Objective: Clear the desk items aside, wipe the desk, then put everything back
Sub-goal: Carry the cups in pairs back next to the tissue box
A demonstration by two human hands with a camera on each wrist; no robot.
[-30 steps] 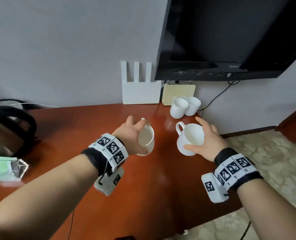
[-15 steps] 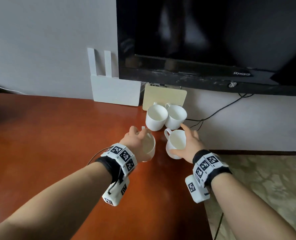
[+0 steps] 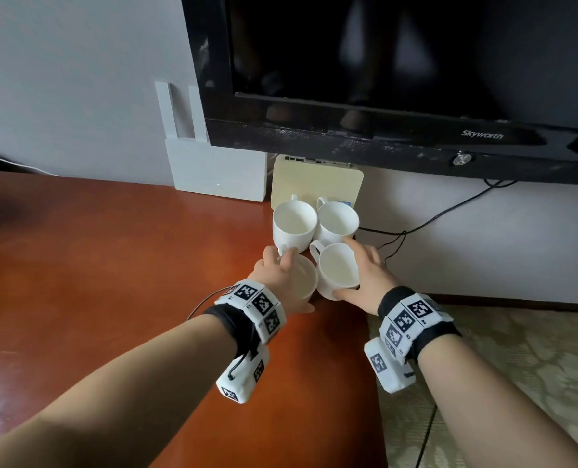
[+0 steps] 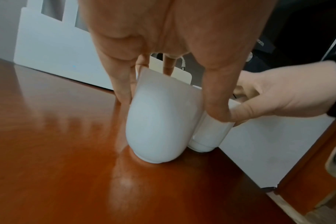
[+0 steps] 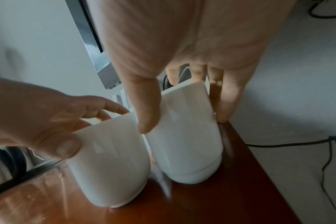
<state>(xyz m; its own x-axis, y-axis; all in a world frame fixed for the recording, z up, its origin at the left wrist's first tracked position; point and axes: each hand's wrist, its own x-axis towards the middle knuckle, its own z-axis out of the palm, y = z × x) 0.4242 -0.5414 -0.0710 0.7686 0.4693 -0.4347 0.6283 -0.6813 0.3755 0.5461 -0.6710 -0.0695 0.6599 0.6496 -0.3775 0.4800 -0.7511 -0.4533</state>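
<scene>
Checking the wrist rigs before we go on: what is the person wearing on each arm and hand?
Both forearms are bare, with no sleeves or gloves. Each wrist carries a black strap under a white band of square black-and-white fiducial tags: the left band and the right band. A white boxy camera unit, also tagged, hangs below each wrist. A thin black cable loops from the left strap.

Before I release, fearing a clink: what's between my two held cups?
Nothing. The left-hand cup and right-hand cup stand side by side, apparently touching, in the left wrist view.
</scene>
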